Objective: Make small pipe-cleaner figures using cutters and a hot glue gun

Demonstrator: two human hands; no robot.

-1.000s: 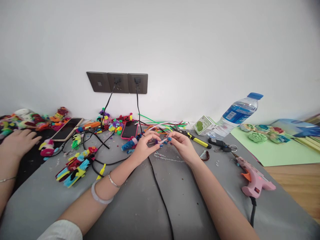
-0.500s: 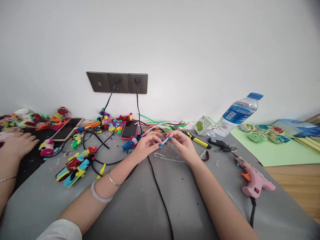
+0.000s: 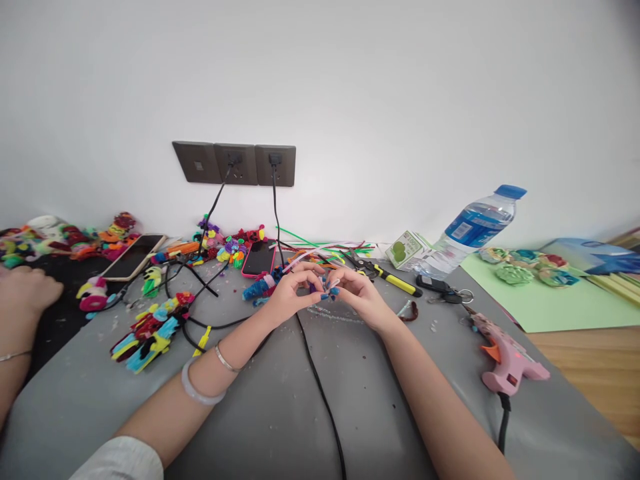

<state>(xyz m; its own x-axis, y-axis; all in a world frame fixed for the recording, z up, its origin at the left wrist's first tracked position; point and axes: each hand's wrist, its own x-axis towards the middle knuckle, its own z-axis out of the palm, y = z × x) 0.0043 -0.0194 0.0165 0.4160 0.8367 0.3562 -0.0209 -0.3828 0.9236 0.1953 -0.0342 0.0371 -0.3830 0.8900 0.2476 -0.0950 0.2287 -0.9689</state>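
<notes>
My left hand (image 3: 291,291) and my right hand (image 3: 358,292) meet over the middle of the grey table (image 3: 280,413), fingertips pinched together on a white pipe cleaner (image 3: 306,257) that trails up and left from them. A small purple piece (image 3: 313,288) shows between the fingers. Both hands have blue nails; the left wrist wears two bangles (image 3: 210,380). A sparkly strand (image 3: 330,315) lies on the table just under the hands.
Another person's hand (image 3: 23,293) rests at far left. Colourful pipe-cleaner pieces (image 3: 150,330), two phones (image 3: 259,258), black cables (image 3: 320,387), pliers (image 3: 385,275), keys (image 3: 443,288), a water bottle (image 3: 467,230) and a pink glue gun (image 3: 505,357) lie around. Wall sockets (image 3: 234,163) are behind.
My two hands have drawn closer together and curled tighter around the pipe cleaner. The other person's hand at far left has pulled back leftward and closed.
</notes>
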